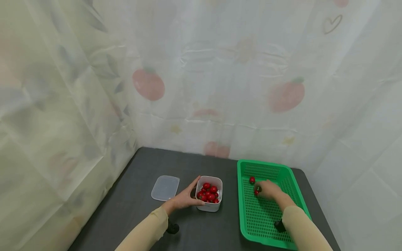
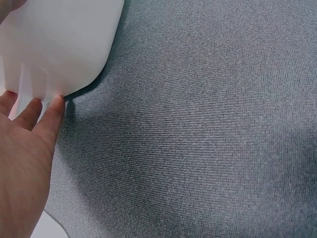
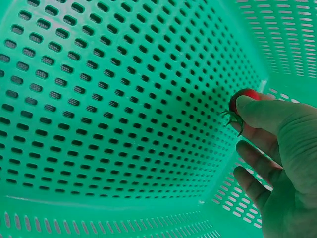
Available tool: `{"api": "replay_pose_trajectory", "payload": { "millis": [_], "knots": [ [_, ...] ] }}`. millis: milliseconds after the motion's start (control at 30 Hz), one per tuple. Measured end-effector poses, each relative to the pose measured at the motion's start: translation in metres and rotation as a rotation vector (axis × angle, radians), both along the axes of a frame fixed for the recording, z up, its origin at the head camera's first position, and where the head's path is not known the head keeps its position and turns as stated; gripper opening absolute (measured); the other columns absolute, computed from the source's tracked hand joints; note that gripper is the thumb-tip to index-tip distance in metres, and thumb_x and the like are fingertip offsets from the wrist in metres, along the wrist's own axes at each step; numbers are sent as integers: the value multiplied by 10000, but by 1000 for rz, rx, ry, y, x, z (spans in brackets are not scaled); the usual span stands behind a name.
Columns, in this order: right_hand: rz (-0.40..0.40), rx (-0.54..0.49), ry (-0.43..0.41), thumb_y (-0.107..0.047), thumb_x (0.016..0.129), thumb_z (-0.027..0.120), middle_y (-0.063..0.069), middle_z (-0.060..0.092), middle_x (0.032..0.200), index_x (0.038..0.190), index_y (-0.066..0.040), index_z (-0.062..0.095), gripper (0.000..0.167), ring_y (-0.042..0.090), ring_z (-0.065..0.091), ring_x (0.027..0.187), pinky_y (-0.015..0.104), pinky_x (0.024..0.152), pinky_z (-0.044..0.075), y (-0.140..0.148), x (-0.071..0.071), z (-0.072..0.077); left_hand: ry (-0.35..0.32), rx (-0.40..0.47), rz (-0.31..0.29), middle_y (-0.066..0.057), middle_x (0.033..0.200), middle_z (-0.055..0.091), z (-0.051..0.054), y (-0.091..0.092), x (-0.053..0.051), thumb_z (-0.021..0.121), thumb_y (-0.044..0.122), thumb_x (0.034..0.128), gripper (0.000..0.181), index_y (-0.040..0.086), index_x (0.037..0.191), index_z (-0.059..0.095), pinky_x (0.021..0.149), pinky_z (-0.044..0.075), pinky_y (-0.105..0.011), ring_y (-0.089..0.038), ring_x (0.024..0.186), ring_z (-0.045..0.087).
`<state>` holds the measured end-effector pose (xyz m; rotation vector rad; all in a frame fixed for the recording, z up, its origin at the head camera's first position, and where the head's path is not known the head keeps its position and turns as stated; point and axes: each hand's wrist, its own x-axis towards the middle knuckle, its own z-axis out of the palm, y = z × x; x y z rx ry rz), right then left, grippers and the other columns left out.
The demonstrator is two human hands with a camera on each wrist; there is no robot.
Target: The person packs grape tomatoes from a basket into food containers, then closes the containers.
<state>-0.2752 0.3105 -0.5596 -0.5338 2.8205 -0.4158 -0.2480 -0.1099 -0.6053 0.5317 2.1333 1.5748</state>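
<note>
My left hand (image 1: 183,200) holds the left side of a white plastic container (image 1: 209,207), its thumb and fingers spread around the corner. Several red cherry tomatoes (image 1: 208,196) lie inside the container. In the left wrist view, fingertips (image 2: 55,105) touch the container's wall (image 2: 69,44). My right hand (image 1: 269,190) is inside the green basket (image 1: 241,209), pinching a cherry tomato (image 3: 241,101) with a green stem between thumb and index finger. Another cherry tomato (image 1: 252,180) lies in the basket just beyond that hand.
A translucent lid (image 1: 165,188) lies flat on the dark table (image 1: 188,230), left of the container. The basket stands on the right, with raised perforated walls. A printed curtain (image 1: 201,87) hangs behind the table and along its sides.
</note>
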Motion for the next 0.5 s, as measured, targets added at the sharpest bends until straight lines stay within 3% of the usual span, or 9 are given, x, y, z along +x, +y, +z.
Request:
{"api": "replay_pose_trajectory", "payload": {
  "millis": [133,267,367,500],
  "knots": [
    [21,-37,22,-49,933,726,4,681,961,1079,-126,745,166,281,626,944,545,861,504,1,1,10,-6,11,-3,-142,1670,199,0,0,0,844,305,863,1146,276,1661,23,1125,341,-571,-386,1504,243],
    [60,-77,47,-44,940,725,42,704,1009,1114,-117,736,189,315,643,993,627,1031,399,2,1,21,5,2,0,-137,1670,202,-1,0,0,848,315,858,1147,307,1657,26,1127,332,-583,-387,1507,239],
    [79,-105,66,-39,944,717,29,705,1026,1135,-127,727,211,315,634,1026,635,1057,373,1,0,29,9,-9,2,-130,1671,204,-1,-1,-1,848,329,856,1152,292,1660,23,1126,333,-583,-383,1508,239],
    [100,-123,86,-50,956,709,-8,694,1043,1139,-160,724,214,298,601,1066,562,946,472,-3,-2,43,3,-6,2,-131,1674,196,0,-1,-1,845,326,858,1154,268,1662,19,1128,327,-588,-386,1511,229]
  ]
}}
